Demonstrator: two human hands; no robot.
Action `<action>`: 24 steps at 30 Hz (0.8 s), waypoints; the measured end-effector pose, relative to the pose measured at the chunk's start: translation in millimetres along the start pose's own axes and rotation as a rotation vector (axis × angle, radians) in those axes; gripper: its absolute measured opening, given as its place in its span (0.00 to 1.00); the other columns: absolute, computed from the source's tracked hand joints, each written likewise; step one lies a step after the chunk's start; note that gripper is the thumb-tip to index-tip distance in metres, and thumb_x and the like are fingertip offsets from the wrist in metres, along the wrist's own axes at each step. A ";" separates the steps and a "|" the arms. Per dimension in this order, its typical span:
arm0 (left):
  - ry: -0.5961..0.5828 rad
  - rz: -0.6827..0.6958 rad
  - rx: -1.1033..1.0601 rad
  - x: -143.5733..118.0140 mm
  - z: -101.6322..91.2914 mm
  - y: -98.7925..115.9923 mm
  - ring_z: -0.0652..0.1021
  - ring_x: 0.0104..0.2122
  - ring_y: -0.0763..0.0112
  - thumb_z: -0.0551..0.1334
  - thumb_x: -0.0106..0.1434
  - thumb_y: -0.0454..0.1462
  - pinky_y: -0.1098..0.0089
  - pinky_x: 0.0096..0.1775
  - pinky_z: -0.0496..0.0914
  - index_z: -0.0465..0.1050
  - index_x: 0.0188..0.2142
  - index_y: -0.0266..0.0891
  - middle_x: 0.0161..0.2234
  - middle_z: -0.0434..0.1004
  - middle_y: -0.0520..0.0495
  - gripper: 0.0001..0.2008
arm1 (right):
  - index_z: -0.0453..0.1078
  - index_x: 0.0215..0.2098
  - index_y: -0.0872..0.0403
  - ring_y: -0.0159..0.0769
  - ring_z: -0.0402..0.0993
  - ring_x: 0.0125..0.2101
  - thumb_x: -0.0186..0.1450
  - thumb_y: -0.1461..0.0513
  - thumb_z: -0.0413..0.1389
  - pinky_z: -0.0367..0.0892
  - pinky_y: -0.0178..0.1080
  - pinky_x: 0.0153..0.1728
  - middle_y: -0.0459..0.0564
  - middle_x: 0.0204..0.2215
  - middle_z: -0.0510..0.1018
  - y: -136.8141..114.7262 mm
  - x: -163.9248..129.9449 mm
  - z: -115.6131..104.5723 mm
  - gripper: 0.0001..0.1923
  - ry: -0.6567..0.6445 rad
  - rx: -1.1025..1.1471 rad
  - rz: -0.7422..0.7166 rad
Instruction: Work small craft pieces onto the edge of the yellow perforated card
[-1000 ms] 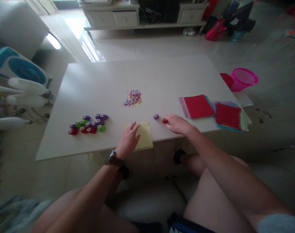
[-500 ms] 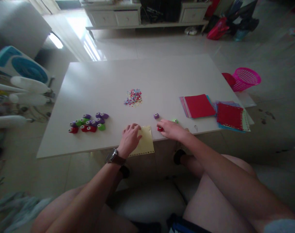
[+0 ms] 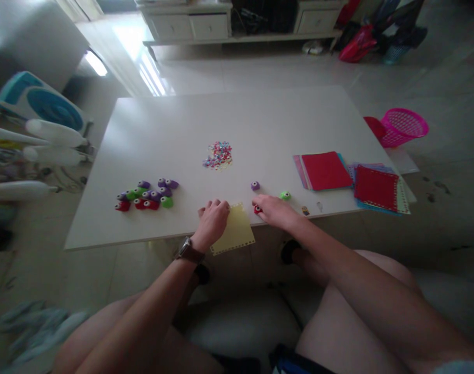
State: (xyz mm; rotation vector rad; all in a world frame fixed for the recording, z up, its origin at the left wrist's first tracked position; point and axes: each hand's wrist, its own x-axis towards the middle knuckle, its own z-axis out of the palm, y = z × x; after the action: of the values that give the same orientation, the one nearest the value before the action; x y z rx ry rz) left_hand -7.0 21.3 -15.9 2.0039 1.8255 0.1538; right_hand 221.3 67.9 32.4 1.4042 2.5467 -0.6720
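Note:
My left hand (image 3: pixel 214 221), a watch on its wrist, is closed on the upper left edge of a yellow sheet of paper (image 3: pixel 234 228). The sheet has small punched holes along its edges and juts over the table's near edge. My right hand (image 3: pixel 274 210) has its fingers wrapped round a red craft punch (image 3: pixel 257 209), close to the sheet's right side; the fingers hide part of the punch. Just beyond that hand stand a purple punch (image 3: pixel 255 185) and a green punch (image 3: pixel 285 195). Two small items, one of them a yellowish charm (image 3: pixel 306 210), lie right of my right wrist.
Several purple, green and red punches (image 3: pixel 151 196) cluster at the left of the white table (image 3: pixel 174 124). Colourful confetti (image 3: pixel 219 156) is heaped mid-table. At the right lie stacked red sheets (image 3: pixel 325 170) and punched sheets (image 3: pixel 377 187). A pink basket (image 3: pixel 404 127) is beyond the right edge.
The yellow sheet has turned and shifted slightly right, and its lower part shows more. My left fingers have drawn together on its edge. My right hand stays on the red punch.

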 end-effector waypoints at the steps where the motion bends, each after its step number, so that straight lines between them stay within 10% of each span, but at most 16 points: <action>1: 0.003 -0.003 -0.008 0.9 -0.2 1.1 0.72 0.48 0.54 0.51 0.76 0.40 0.54 0.48 0.62 0.72 0.43 0.45 0.46 0.77 0.41 0.11 | 0.71 0.44 0.54 0.40 0.76 0.43 0.70 0.67 0.54 0.62 0.38 0.39 0.56 0.46 0.80 -1.0 0.4 -0.6 0.06 0.005 0.009 0.002; 24: -0.025 -0.079 -0.112 4.4 -10.2 16.4 0.74 0.46 0.59 0.48 0.76 0.40 0.61 0.45 0.63 0.69 0.35 0.42 0.43 0.79 0.43 0.16 | 0.69 0.39 0.53 0.37 0.74 0.38 0.67 0.67 0.57 0.60 0.36 0.37 0.50 0.39 0.78 -16.3 -0.5 -5.8 0.04 0.099 0.117 -0.018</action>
State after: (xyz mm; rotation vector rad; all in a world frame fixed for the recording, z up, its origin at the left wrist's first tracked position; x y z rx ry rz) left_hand 5.0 27.2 -1.3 1.8469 1.8348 0.2019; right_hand 208.4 62.6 42.7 1.4883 2.6376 -0.7846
